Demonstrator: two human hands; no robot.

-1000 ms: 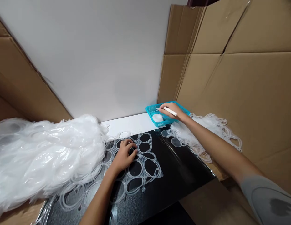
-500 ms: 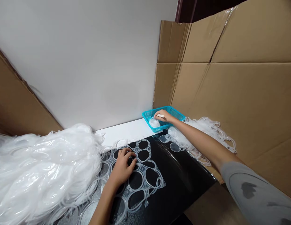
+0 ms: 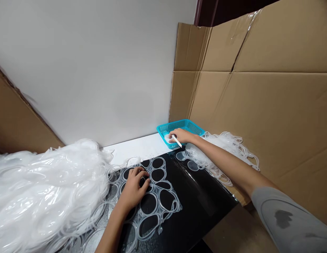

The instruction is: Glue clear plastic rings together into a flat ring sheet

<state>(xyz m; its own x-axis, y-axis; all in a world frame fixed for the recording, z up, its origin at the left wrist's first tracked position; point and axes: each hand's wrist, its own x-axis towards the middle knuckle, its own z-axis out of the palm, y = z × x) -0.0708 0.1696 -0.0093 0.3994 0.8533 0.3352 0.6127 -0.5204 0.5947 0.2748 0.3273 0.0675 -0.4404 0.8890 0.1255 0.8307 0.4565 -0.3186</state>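
Observation:
My left hand (image 3: 134, 187) lies on a translucent plastic sheet (image 3: 157, 200) full of round holes, its fingers spread and slightly curled. The sheet rests on a black tabletop (image 3: 195, 214). Out to the right, my right hand (image 3: 180, 135) is inside the near left part of a turquoise basket (image 3: 196, 129). A white pen-like stick (image 3: 177, 141) is gripped in it and points down toward me. Beneath its fingertips is a stack of clear round discs (image 3: 167, 137), mostly covered by the hand; whether the fingertips also hold a disc cannot be told.
A large heap of translucent plastic sheets (image 3: 52, 189) fills the left. Holed plastic scraps (image 3: 229, 142) pile up under and behind my right forearm. Loose discs (image 3: 193, 165) lie near them. Cardboard panels (image 3: 271, 116) stand at the right, and a grey wall (image 3: 105, 70) behind.
My right hand has lowered onto the discs in the basket, and the white stick has swung from nearly level to pointing down. My left hand stays on the sheet.

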